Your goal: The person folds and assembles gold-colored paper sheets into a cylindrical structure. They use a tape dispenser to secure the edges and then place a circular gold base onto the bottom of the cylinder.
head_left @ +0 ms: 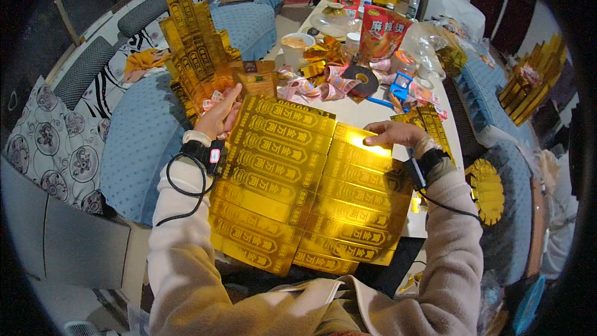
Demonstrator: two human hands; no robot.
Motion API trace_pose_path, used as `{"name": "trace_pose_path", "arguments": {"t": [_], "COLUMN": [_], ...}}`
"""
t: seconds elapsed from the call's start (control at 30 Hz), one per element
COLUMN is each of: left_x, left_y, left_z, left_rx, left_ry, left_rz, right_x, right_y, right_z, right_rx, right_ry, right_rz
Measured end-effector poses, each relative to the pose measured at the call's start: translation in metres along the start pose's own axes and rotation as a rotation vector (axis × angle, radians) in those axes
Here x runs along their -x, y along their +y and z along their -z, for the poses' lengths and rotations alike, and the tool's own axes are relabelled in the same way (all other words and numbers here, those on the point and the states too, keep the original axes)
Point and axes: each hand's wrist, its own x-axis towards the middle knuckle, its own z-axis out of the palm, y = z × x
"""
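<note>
A wide panel of shiny gold foil strips (pixel 298 193), joined side by side in two overlapping rows, lies across my lap and the table edge. My left hand (pixel 217 115) grips the panel's upper left corner, thumb on top. My right hand (pixel 392 134) holds the upper right edge, fingers pressed on the top gold strip. Both wrists wear dark bands with cables. Behind my left hand stands a tall stepped stack of folded gold foil pieces (pixel 196 50).
The white table (pixel 360 112) carries a black tape roll (pixel 360 79), pink ribbon, a red snack bag (pixel 382 34), a white bowl (pixel 297 42) and bottles. Blue cushioned seats flank it, a patterned pillow (pixel 56 143) at left. More gold foil pieces (pixel 535 78) and a gold disc (pixel 485 190) sit at right.
</note>
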Motion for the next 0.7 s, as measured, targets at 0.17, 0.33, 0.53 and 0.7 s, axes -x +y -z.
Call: {"name": "trace_pose_path", "arguments": {"t": [0.17,0.33,0.53,0.7], "left_x": [-0.007,0.008,0.017,0.002], "left_y": [-0.004,0.007,0.029,0.027], "left_z": [-0.011,-0.023,-0.029,-0.034], "left_rx": [0.089,0.047,0.334,0.503], "left_ry": [-0.244,-0.052,-0.179,-0.296], "left_rz": [-0.228,-0.105,0.066,0.033], "right_x": [-0.001,0.004,0.012,0.023], "right_y": [-0.005,-0.010,-0.009,-0.005], "right_z": [0.000,-0.001,-0.003,-0.001], "right_rx": [-0.040,-0.094,-0.096,-0.102], "right_ry": [-0.042,-0.052,-0.027,-0.004], "right_rz": [0.018,-0.001,0.027,0.019]}}
